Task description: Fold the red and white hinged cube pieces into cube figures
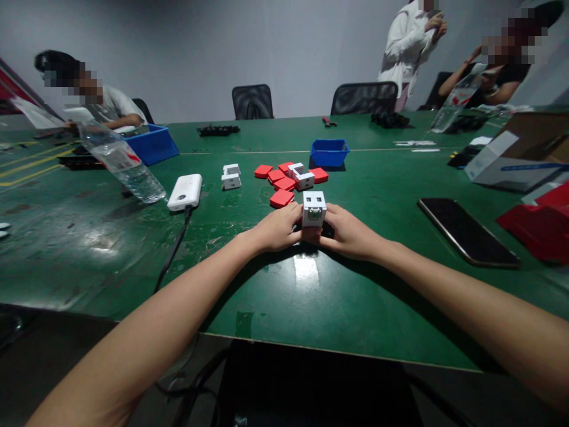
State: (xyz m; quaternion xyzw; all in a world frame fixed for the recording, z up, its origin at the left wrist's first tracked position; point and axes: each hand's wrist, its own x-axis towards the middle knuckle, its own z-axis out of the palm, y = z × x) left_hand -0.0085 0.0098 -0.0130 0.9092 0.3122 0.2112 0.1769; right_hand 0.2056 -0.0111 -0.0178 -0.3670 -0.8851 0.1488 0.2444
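Both my hands meet on the green table (pixel 311 296) around a small white cube-shaped block (pixel 313 208). My left hand (pixel 278 228) curls its fingers against the block's left side. My right hand (pixel 347 231) grips it from the right and underneath. Just beyond the block lie several flat red pieces (pixel 281 198) mixed with two white blocks (pixel 304 179). Two more white blocks (pixel 232 177) sit apart to the left of that pile.
A white power bank (pixel 185 191) with a black cable lies left, beside a tilted water bottle (pixel 122 161). Blue bins (pixel 329 152) (pixel 153 144) stand further back. A black phone (pixel 466 231), red box (pixel 540 228) and cardboard boxes (pixel 520 157) are right. Other people sit and stand around the far side.
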